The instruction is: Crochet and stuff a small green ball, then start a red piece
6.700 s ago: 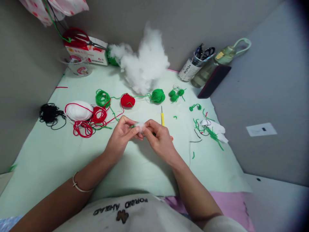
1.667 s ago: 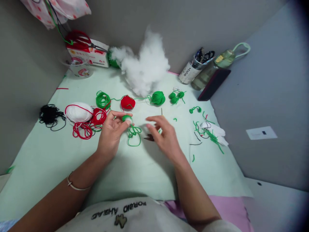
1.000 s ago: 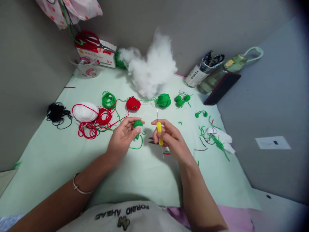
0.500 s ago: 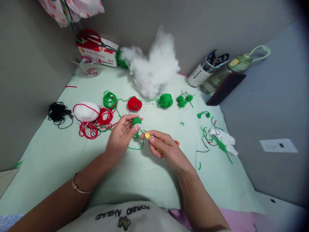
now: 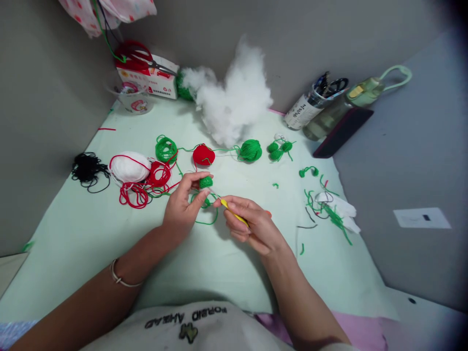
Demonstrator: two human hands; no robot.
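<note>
Between the thumb and fingers of my left hand (image 5: 185, 204) is a small green crocheted piece (image 5: 206, 182). My right hand (image 5: 252, 220) grips the yellow handle of a crochet hook (image 5: 234, 213), whose thin metal shaft points up and left to the lower edge of the piece. Whether the tip is inside the stitches I cannot tell. Loose green yarn (image 5: 206, 223) loops on the table just below the piece. Beyond my hands lie a red yarn ball (image 5: 204, 155), a green yarn ball (image 5: 250, 150) and a coil of green yarn (image 5: 166, 149).
White stuffing (image 5: 234, 97) is heaped at the back. Red scissors (image 5: 137, 53) rest on a box (image 5: 161, 80) beside a plastic cup (image 5: 137, 100). White (image 5: 129, 166) and black yarn (image 5: 87, 169) lie left. A pen holder (image 5: 303, 109), bottle (image 5: 329, 114) and yarn scraps (image 5: 332, 214) are right.
The green piece has turned in my left fingers, and the white showing at its lower part is now mostly out of sight. The hook's handle has tilted slightly, showing more of its length.
</note>
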